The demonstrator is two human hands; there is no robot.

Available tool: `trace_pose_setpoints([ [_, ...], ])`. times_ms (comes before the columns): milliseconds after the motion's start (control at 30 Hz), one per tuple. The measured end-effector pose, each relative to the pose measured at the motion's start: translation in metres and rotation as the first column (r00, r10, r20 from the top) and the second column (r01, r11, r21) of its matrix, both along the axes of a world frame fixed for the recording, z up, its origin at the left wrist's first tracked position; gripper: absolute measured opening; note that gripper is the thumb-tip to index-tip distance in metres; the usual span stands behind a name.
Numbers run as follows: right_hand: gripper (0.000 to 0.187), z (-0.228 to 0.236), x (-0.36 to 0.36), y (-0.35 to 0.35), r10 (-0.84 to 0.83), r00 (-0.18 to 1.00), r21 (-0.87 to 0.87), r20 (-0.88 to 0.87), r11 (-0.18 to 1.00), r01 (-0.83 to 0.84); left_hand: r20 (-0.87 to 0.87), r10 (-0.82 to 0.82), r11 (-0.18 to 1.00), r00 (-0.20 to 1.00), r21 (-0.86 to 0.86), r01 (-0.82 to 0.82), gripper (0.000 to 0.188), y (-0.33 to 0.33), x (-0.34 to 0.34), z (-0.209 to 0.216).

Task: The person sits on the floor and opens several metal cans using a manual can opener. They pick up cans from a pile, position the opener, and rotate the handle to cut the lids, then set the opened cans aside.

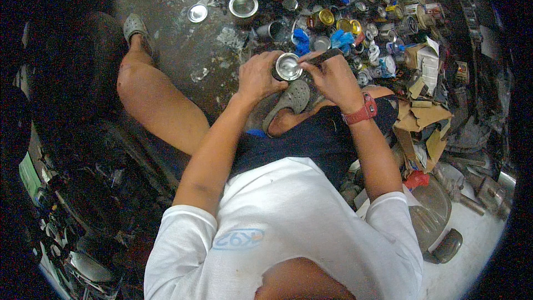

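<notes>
My left hand [256, 76] is wrapped around a small round metal tin [288, 67] with a shiny silver lid facing up. My right hand [332, 78] grips a dark, slim tool [323, 57] whose tip rests at the tin's rim. A red watch sits on my right wrist. Both hands are held above my grey clog [290, 101], in front of my crossed legs.
A heap of small paint tins [355, 16], lids and blue rags [340, 39] lies on the dirty floor ahead. An open silver tin [243, 5] and a loose lid [197, 13] lie farther left. Torn cardboard [425, 119] piles up on the right.
</notes>
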State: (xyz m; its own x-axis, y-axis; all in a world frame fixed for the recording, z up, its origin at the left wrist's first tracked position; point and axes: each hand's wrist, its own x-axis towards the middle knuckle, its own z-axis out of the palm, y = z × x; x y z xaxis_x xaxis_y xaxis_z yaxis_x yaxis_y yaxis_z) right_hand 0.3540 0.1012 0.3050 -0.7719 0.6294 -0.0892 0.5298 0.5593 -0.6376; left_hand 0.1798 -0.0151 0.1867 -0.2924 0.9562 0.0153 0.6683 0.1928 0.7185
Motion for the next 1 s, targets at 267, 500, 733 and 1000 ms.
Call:
trace_pose_setpoints([
  [267,0.015,-0.002,0.0,0.001,0.0,0.992,0.114,-0.128,0.993,0.015,-0.004,0.004,1.0,1.0,0.027,-0.004,0.083,0.0,0.0,0.002],
  [500,0.028,0.003,0.003,0.009,-0.141,0.987,0.012,0.072,0.99,0.14,0.024,-0.003,1.0,1.0,0.006,0.003,0.084,0.002,-0.003,-0.001],
  [733,0.037,-0.051,0.031,0.024,-0.493,0.87,-0.529,-0.009,0.741,0.414,0.018,0.022,0.999,1.0,0.03,-0.022,0.082,0.005,-0.004,0.003],
  [1000,0.04,0.043,0.059,0.037,-0.64,0.759,-0.614,-0.122,0.649,0.449,0.051,0.051,0.995,0.997,0.087,-0.056,0.078,0.013,-0.011,0.006],
])
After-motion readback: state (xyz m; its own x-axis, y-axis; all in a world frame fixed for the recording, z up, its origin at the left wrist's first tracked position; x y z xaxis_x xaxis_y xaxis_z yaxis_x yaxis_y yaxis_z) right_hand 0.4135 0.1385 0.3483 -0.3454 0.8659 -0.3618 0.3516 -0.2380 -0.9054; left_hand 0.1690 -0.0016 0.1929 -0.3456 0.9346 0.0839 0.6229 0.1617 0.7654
